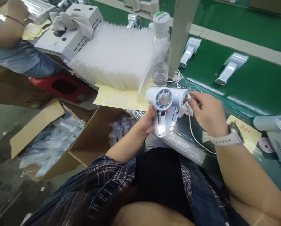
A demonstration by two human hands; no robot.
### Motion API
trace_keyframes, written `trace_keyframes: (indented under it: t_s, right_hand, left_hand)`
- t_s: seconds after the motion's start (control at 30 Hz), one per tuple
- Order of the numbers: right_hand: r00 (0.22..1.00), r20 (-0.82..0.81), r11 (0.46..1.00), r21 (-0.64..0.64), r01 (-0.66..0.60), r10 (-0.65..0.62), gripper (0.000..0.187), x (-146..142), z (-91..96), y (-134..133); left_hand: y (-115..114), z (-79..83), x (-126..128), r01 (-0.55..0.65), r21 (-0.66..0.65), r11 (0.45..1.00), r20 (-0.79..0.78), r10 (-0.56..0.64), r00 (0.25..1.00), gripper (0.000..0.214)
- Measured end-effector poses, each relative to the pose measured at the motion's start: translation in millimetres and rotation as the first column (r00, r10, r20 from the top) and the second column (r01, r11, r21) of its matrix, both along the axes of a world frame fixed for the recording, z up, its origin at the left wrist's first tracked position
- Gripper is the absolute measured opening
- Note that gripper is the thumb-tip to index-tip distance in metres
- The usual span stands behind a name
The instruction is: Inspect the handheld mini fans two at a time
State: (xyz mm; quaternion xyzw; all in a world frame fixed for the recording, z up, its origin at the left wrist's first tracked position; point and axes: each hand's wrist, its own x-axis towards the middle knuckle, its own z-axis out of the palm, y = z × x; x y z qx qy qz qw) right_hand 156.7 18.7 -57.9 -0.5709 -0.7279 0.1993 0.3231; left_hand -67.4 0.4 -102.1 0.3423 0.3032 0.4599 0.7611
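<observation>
Fingers of the left hand [147,123] are wrapped around the front fan [162,105], a small pale one with a round face and a short handle. The back fan [177,95] is right beside it, and I cannot tell if the same hand grips that one too. Both fans are up in front of the person's chest, near the edge of the dark green counter [269,169]. The right hand [207,111] has its thumb and fingers bunched close at the round end of the back fan; I cannot tell if they pinch something there. A white cord [194,133] curves down beside that hand. Just past the fans stands a clear bottle [160,50] with a white cap. Left of it is a big pile of thin plastic bags [117,55], with a yellow sheet [135,103] sticking out in front. More shiny fans [232,67] lie on the long green belt [255,34].
</observation>
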Motion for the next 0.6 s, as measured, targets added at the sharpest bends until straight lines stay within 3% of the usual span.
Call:
trace_keyframes:
  t_s: [0.13,0.2,0.27,0.37,0.4,0.5,0.6]
  right_hand:
    - [0.962,0.227,0.978,0.103,-0.18,0.153,0.02,-27,-31.9,39]
    - [0.954,0.233,0.967,0.124,-0.222,0.189,0.022,-33,-34.4,45]
    - [0.973,0.165,0.965,0.18,-0.189,0.159,0.022,-32,-21.8,42]
    - [0.997,-0.067,0.966,0.257,-0.023,0.041,0.021,-23,15.5,28]
    - [0.985,-0.165,0.964,0.265,-0.01,0.056,0.02,-21,28.1,22]
    - [0.915,-0.302,0.95,0.242,-0.197,0.267,0.021,-17,53.4,11]
    - [0.848,-0.307,0.893,0.016,-0.45,0.433,0.037,-13,58.5,22]
  left_hand:
    - [2,-7.4,-12,-0.022,-0.059,0.998,0.047,0.024,0.999,0.08]
    - [2,-9.6,-15,-0.027,-0.067,0.997,0.084,0.032,0.996,0.079]
    - [1,-9.3,-18,-0.016,-0.078,0.997,0.124,0.026,0.992,0.079]
    - [2,-6.5,-16,0.08,-0.081,0.994,0.2,-0.062,0.978,0.085]
    - [2,-6.0,-14,0.123,-0.079,0.989,0.221,-0.103,0.97,0.087]
    - [5,-7.7,-3,0.291,-0.098,0.952,0.243,-0.261,0.934,0.095]
    - [3,-10.8,9,0.469,-0.116,0.875,0.246,-0.432,0.868,0.1]
